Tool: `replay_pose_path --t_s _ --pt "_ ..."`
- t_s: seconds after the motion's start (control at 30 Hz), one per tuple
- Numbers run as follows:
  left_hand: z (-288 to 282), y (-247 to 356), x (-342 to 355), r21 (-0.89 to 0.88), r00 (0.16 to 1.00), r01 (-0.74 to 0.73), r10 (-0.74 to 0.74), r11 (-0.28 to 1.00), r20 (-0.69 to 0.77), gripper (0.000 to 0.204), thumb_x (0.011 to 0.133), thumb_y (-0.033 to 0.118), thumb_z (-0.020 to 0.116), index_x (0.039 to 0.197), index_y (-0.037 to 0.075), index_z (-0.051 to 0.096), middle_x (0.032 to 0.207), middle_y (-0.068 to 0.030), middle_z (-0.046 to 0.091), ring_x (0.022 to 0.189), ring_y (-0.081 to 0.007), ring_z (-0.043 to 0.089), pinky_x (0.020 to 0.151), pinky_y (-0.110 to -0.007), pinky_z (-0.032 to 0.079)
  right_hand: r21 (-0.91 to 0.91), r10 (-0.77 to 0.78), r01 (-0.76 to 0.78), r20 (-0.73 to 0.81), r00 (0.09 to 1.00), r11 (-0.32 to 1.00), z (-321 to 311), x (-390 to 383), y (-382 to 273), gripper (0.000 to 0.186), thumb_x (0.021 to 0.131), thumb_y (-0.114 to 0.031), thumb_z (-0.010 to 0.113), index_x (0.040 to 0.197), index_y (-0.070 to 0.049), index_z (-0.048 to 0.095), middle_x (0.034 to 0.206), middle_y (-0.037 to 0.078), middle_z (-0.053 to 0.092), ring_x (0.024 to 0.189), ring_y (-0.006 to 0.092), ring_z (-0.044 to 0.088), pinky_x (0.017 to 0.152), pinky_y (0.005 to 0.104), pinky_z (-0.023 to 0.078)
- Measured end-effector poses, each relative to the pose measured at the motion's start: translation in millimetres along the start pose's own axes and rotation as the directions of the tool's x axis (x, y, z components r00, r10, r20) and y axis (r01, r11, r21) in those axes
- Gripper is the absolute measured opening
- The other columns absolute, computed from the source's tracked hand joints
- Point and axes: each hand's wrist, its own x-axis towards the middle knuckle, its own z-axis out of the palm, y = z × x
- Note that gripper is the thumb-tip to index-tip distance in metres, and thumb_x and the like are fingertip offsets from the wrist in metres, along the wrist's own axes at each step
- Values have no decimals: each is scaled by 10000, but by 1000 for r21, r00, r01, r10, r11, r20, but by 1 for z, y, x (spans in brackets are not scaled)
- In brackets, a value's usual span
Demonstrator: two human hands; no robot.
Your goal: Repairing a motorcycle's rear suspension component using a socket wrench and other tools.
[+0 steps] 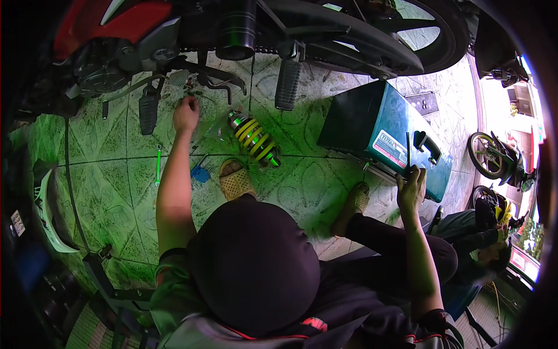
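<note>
My left hand [186, 113] reaches under the motorbike [116, 29], fingers curled near some small metal parts and a clear bag; what they hold, if anything, is too small to make out. To its right, a yellow-coiled shock absorber [254, 138] lies on the tiles. A wrench [158, 164] and a blue item with thin tools [199, 173] lie left of my sandalled foot [232, 177]. My right hand [410, 183] has its fingers closed on the front edge of a dark teal toolbox [354, 122], below its black handle.
A metal plate [421, 104] lies behind the toolbox. A white curved panel [47, 212] and a metal frame [110, 288] are at the left. Another person [488, 250] is at the lower right, by more motorbikes [497, 157] near the bright doorway.
</note>
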Motion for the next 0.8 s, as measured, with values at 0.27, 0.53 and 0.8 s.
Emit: replay_pose_path --t_s 0.27,0.53,0.8 --pt "14 -6 63 151 1000 -2 4 988 -16 309 975 383 556 1106 127 667 1032 -184 716 917 -421 676 750 -527 530 -38 -172 176 98 980 984 5 -19 7 203 931 -156 665 1043 -9 579 959 159 552 858 371 595 736 435 489" --pt "-8 57 -42 -443 956 -123 -15 888 -293 254 1031 218 586 1099 -16 657 976 -139 724 878 -237 695 784 -347 539 463 -142 -105 467 873 880 41 -102 -82 121 955 -183 571 984 -67 548 972 158 615 877 412 617 701 474 510" --pt "-13 125 -243 -655 969 -88 217 750 119 120 985 109 605 1015 0 646 877 -144 662 749 -242 629 686 -345 501 564 -41 -252 454 890 786 141 -129 -127 276 979 -271 558 1163 -88 652 1068 211 655 932 414 640 830 469 533"
